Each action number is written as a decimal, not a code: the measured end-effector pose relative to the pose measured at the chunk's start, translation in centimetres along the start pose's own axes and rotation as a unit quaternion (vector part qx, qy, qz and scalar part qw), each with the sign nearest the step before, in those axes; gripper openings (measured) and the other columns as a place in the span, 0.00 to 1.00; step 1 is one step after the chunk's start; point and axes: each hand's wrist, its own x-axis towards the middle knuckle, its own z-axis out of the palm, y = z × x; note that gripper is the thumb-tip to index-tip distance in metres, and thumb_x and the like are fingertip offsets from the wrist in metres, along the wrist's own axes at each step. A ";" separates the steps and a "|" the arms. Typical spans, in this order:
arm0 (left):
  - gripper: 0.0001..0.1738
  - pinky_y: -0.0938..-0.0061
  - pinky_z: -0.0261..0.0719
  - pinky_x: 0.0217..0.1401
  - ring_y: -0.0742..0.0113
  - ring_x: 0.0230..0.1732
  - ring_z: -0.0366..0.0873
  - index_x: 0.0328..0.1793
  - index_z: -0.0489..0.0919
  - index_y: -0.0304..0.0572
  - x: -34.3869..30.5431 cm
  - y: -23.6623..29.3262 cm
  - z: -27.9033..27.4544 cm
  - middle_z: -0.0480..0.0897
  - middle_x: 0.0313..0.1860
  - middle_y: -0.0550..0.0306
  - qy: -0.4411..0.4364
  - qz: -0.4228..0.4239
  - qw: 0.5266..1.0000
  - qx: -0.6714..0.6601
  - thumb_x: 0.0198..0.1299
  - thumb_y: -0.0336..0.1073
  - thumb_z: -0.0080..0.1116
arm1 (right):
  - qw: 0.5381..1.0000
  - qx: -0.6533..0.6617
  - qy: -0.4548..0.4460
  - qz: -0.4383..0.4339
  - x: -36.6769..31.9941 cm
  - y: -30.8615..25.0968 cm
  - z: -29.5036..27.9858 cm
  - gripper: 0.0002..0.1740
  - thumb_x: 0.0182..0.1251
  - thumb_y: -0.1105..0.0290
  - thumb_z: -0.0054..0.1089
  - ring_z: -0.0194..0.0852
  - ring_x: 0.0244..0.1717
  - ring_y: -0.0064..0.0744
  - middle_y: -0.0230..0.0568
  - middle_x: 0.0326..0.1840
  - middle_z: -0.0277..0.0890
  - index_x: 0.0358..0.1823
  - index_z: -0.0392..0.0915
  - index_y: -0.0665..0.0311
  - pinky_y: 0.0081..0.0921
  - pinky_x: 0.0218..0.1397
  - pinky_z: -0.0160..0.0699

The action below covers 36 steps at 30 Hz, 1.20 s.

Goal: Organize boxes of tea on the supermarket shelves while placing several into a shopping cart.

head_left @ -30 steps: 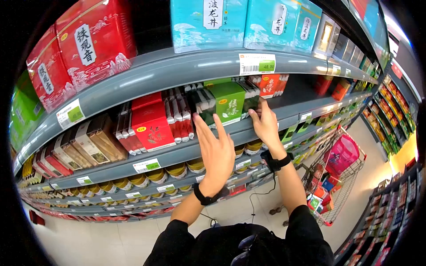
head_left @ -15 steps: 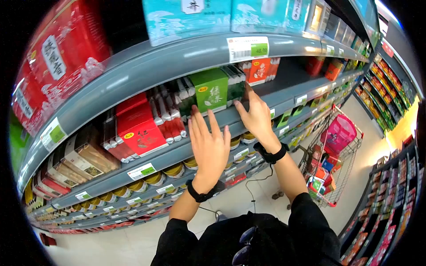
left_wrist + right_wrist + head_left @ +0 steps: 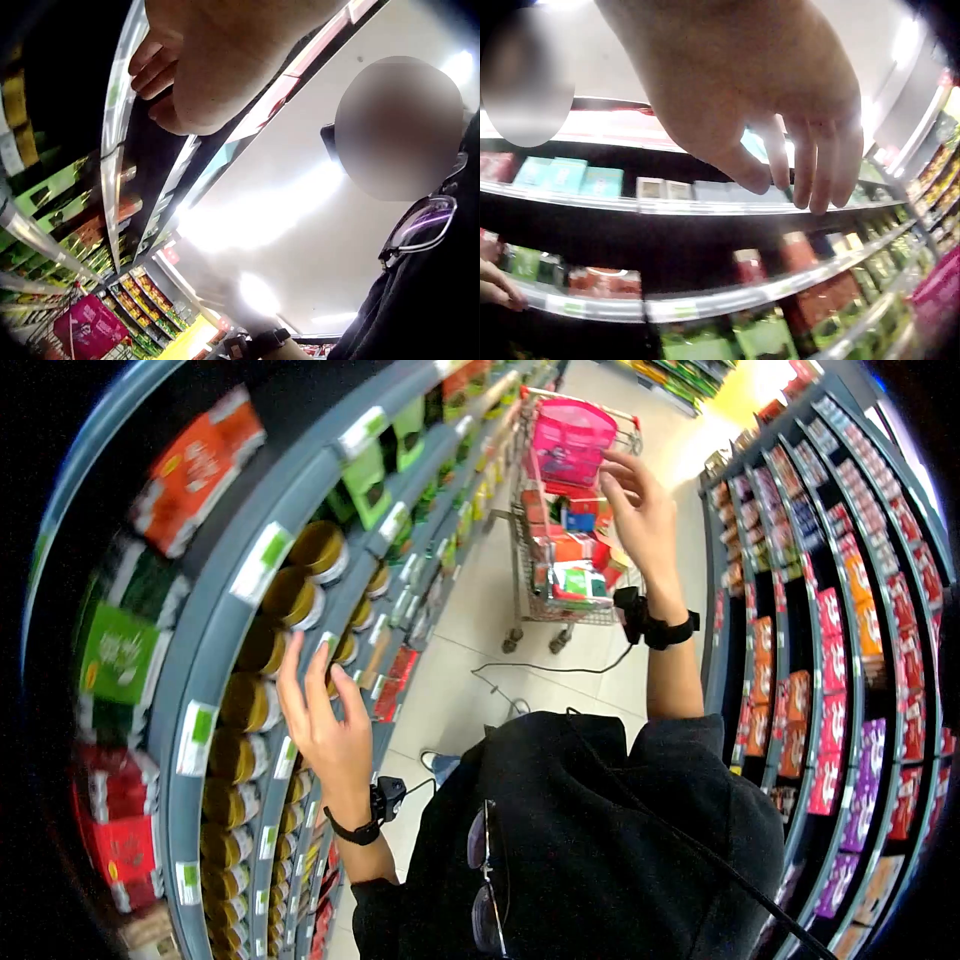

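In the head view my left hand [image 3: 328,732] hangs beside the shelf front with its fingers extended and nothing in them. Jars with gold lids [image 3: 248,700] line the tier just beyond those fingertips. My right hand [image 3: 643,515] is raised near the shopping cart [image 3: 525,595], its fingers loosely bent and holding nothing. A pink bag [image 3: 573,435] sits at the cart's far end, and several colourful packages [image 3: 577,580] lie in its near part. On the shelf at left stand a green tea box [image 3: 118,652], a red box [image 3: 125,848] and an orange box [image 3: 190,480].
Grey shelf edges with price tags [image 3: 197,737] run along the left. A second rack with red and purple packets [image 3: 864,785] borders the aisle on the right. Pale tiled floor [image 3: 470,680] lies between them, with a dark cable [image 3: 560,670] hanging from the right wrist.
The head view has swung right toward the cart. My right hand has left the green tea box's side and moved over near the cart; my left hand has drawn away from the boxes.
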 end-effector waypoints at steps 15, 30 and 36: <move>0.14 0.57 0.79 0.58 0.39 0.54 0.82 0.55 0.81 0.30 -5.6 16.3 23.2 0.84 0.51 0.37 -0.340 -0.174 0.923 -0.045 0.66 0.28 0.59 | 0.844 -0.103 -0.392 0.350 -11.9 66.6 -0.8 0.49 0.40 0.47 0.81 0.78 0.63 0.52 0.57 0.61 0.80 0.66 0.74 0.56 0.42 0.66 0.75; 0.15 0.58 0.80 0.56 0.42 0.51 0.84 0.57 0.81 0.30 -3.4 21.2 27.7 0.86 0.48 0.38 -0.388 -0.269 0.877 0.084 0.67 0.29 0.58 | 0.786 -0.011 -0.360 0.503 -10.8 65.0 3.2 0.69 0.27 0.52 0.94 0.70 0.69 0.48 0.57 0.67 0.71 0.70 0.54 0.62 0.38 0.70 0.71; 0.14 0.58 0.80 0.56 0.41 0.51 0.84 0.55 0.81 0.29 -0.7 21.9 31.0 0.85 0.49 0.37 -0.423 -0.234 0.875 0.042 0.67 0.30 0.58 | 0.858 -0.065 -0.272 0.431 -5.4 61.1 -2.2 0.53 0.36 0.42 0.85 0.84 0.53 0.49 0.55 0.49 0.85 0.63 0.74 0.66 0.39 0.57 0.80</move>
